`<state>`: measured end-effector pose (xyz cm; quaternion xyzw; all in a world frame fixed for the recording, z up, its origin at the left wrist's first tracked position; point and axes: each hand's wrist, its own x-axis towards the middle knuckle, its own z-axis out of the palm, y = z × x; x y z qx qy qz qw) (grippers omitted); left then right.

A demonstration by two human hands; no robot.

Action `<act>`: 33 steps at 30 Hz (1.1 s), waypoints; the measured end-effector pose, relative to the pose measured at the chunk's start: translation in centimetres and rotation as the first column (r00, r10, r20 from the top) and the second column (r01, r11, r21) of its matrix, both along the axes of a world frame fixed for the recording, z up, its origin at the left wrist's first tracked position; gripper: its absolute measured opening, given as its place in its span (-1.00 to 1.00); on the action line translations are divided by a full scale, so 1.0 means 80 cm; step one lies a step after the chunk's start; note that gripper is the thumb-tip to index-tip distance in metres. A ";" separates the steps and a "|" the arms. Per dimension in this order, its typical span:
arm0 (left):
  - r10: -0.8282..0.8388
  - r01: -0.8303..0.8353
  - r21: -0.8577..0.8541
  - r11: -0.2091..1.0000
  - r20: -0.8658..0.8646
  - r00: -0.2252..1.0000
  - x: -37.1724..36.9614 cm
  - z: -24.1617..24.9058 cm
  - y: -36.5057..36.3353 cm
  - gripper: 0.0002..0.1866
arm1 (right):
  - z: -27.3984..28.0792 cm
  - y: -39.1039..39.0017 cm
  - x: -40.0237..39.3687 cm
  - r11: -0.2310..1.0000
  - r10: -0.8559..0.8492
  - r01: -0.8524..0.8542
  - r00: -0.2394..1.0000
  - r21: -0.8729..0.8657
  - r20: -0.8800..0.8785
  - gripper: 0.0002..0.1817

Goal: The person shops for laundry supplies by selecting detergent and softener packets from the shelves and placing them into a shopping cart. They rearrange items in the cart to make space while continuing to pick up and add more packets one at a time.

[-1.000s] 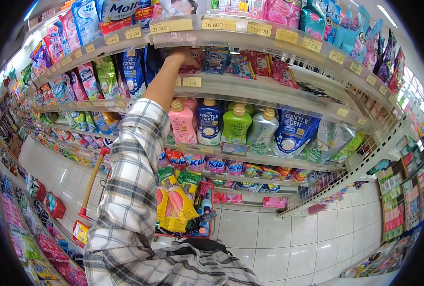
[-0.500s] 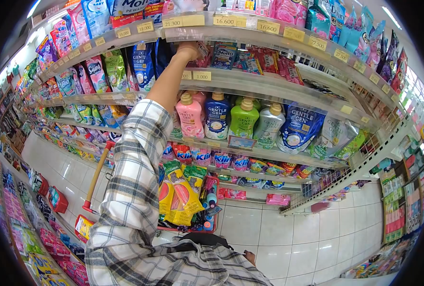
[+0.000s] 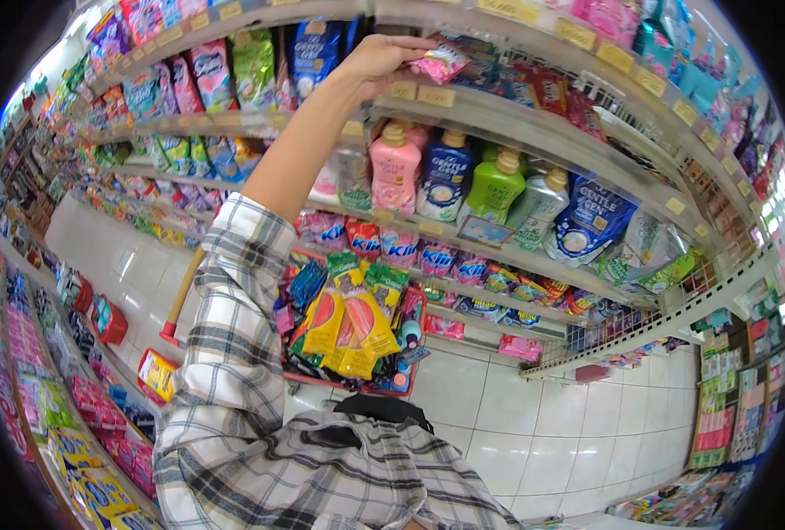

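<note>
My left hand (image 3: pixel 382 64) reaches up to the shelf below the top one and is closed on a pink and white sachet (image 3: pixel 442 64), gripped by its near edge. The sachet is held at the shelf's front, over the price tags (image 3: pixel 436 95). Behind and to the right of it lie red sachets (image 3: pixel 549 91) and other small packets. Left of the hand stands a blue Gentle Gen pouch (image 3: pixel 314 57). My right hand is out of view.
One shelf down stand a pink bottle (image 3: pixel 396 168), a blue bottle (image 3: pixel 445 177) and a green bottle (image 3: pixel 493 190). Near my body on the floor is a red basket (image 3: pixel 416 349) filled with yellow packs (image 3: pixel 357 322). A white wire-mesh shelf end (image 3: pixel 666 296) juts out at right.
My left hand has come out from deeper in the shelf, now with the pink sachet plainly visible in its fingers. The view has tilted lower, and my right hand has left it.
</note>
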<state>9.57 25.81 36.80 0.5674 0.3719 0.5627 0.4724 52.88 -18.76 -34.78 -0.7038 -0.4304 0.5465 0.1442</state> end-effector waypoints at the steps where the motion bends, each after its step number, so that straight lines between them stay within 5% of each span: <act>1: 0.000 0.001 0.015 1.000 -0.054 0.999 -0.011 -0.003 -0.017 -0.71 | 0.002 0.002 0.000 1.000 0.013 -0.013 1.000 -0.011 -0.002 -0.61; 5: 0.084 -0.057 0.092 0.994 -0.326 0.942 -0.071 -0.035 -0.105 -0.74 | 0.012 0.002 -0.001 0.996 0.055 -0.056 0.998 -0.076 -0.020 -0.61; 8: 0.453 -0.208 0.436 0.875 -0.590 0.669 -0.129 -0.087 -0.182 -0.77 | 0.019 0.000 -0.002 0.987 0.075 -0.079 0.997 -0.139 -0.028 -0.60; 11: 0.564 -0.321 0.464 0.825 -0.646 0.514 -0.201 -0.172 -0.241 -0.77 | 0.019 0.004 -0.004 0.979 0.091 -0.094 0.996 -0.179 -0.025 -0.59; 16: 0.406 -0.586 0.206 0.784 -0.883 0.233 -0.321 -0.376 -0.324 -0.80 | 0.000 0.016 -0.006 0.970 0.121 -0.121 0.993 -0.210 -0.011 -0.58; 20: 0.328 -0.755 0.145 0.640 -0.940 0.098 -0.354 -0.464 -0.373 -0.79 | -0.033 0.031 -0.002 0.968 0.118 -0.116 0.993 -0.222 -0.006 -0.57; 23: 0.320 -0.787 0.151 0.598 -0.945 0.062 -0.363 -0.493 -0.387 -0.78 | -0.057 0.048 -0.004 0.965 0.008 -0.023 0.998 -0.261 -0.059 -0.57; 26: 0.253 -0.801 0.109 0.588 -0.966 0.054 -0.361 -0.494 -0.387 -0.78 | 0.038 0.069 -0.043 0.922 -0.218 0.138 0.957 -0.361 -0.190 -0.53; 28: 0.184 -0.823 0.079 0.563 -0.982 0.031 -0.351 -0.489 -0.381 -0.78 | 0.065 0.078 -0.050 0.976 0.144 -0.162 0.982 -0.149 -0.124 -0.54; 33: 0.158 -0.759 0.089 0.645 -0.987 0.018 -0.363 -0.503 -0.369 -0.84 | 0.005 0.065 -0.032 0.981 0.152 -0.170 0.972 -0.091 -0.178 -0.64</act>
